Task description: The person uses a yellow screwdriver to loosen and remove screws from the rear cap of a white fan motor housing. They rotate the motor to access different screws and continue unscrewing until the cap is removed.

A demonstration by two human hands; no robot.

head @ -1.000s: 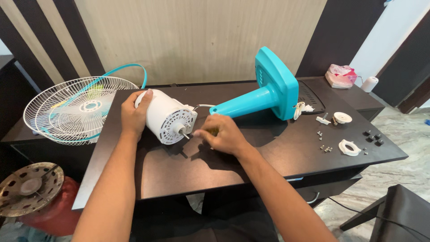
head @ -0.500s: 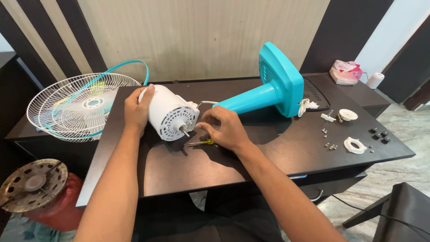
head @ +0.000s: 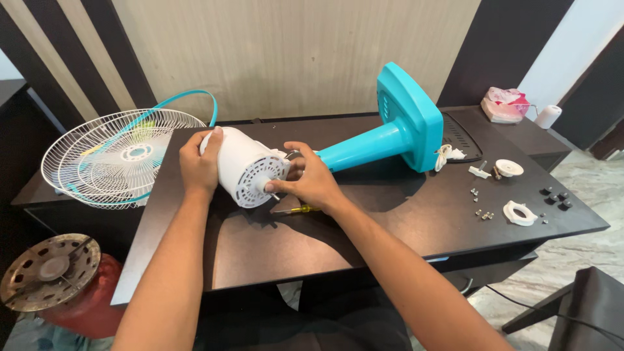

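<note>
Left hand point(head: 200, 166) gripped white round plastic fan motor housing point(head: 244, 166) lying w/ shaft toward right hand point(head: 312, 185), whose fingers pinched its face; yellow-handled screwdriver point(head: 298, 209) just below.

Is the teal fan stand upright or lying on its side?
Lying on its side. The teal fan stand has its square base on edge, neck running flat along the dark table toward the white motor housing.
</note>
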